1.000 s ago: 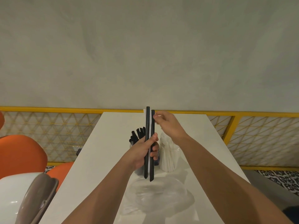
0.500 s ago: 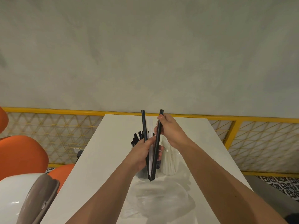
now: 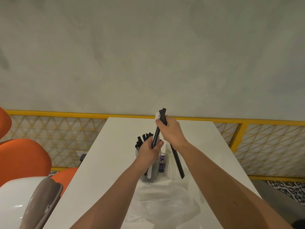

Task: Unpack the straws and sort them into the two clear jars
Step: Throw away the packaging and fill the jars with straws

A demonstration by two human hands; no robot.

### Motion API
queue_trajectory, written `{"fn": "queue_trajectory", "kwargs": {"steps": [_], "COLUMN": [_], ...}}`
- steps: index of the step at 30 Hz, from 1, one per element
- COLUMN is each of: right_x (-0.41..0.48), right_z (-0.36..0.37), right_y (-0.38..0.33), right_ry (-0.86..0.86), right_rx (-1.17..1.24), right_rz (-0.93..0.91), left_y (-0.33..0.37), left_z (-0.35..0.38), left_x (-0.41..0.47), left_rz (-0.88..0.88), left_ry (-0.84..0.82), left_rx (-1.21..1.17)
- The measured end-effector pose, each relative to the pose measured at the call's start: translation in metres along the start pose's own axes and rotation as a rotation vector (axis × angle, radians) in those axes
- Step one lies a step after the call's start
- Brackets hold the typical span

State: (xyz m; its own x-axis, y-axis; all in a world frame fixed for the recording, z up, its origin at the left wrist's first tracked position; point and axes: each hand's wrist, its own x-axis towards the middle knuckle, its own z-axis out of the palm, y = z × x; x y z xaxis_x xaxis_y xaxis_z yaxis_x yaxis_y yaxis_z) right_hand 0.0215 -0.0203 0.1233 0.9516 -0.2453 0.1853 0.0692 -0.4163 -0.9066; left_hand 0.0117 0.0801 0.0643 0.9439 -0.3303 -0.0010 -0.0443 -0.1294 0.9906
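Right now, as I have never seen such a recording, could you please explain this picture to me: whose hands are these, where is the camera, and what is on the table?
There is no machine here: a person works with two bare hands. The picture comes from a wide camera worn on the head, looking forward and down, so both arms reach in from below. The left hand grips a black straw with a white straw beside it. The right hand grips a second black straw, which slants downward. On the white table stand two clear jars: the left jar holds black straws, and the right jar holds white straws. A crumpled clear plastic bag lies nearer the person.
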Motion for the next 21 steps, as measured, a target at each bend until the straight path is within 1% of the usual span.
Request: {"fn": "queue_trajectory", "kwargs": {"steps": [4,6,8,9,10,13,16,21], "right_x": [0.012,0.019,0.023,0.024,0.025,0.02,0.013,0.012], "right_z": [-0.008,-0.015,-0.024,-0.029,-0.032,-0.028,-0.011,0.013], "right_y": [-0.009,-0.014,-0.019,-0.02,-0.02,-0.018,-0.015,-0.006], "right_ry": [0.077,0.13,0.182,0.198,0.2,0.134,0.052,0.045], "right_rx": [0.163,0.36,0.638,0.725,0.755,0.642,0.516,0.424], "right_rz": [0.025,0.068,0.086,0.073,0.057,0.022,-0.049,-0.184], "left_y": [-0.01,-0.015,-0.018,-0.02,-0.022,-0.025,-0.023,-0.025], "left_z": [-0.009,-0.016,-0.026,-0.032,-0.038,-0.053,-0.057,-0.052], "left_x": [-0.001,0.0,0.0,0.0,0.001,0.006,0.009,0.008], "left_rz": [-0.002,-0.02,-0.028,-0.03,-0.034,-0.046,-0.071,-0.098], "left_ry": [0.004,0.032,0.076,0.105,0.139,0.228,0.275,0.214], "left_rx": [0.088,0.118,0.116,0.111,0.101,0.038,-0.006,-0.033]}}
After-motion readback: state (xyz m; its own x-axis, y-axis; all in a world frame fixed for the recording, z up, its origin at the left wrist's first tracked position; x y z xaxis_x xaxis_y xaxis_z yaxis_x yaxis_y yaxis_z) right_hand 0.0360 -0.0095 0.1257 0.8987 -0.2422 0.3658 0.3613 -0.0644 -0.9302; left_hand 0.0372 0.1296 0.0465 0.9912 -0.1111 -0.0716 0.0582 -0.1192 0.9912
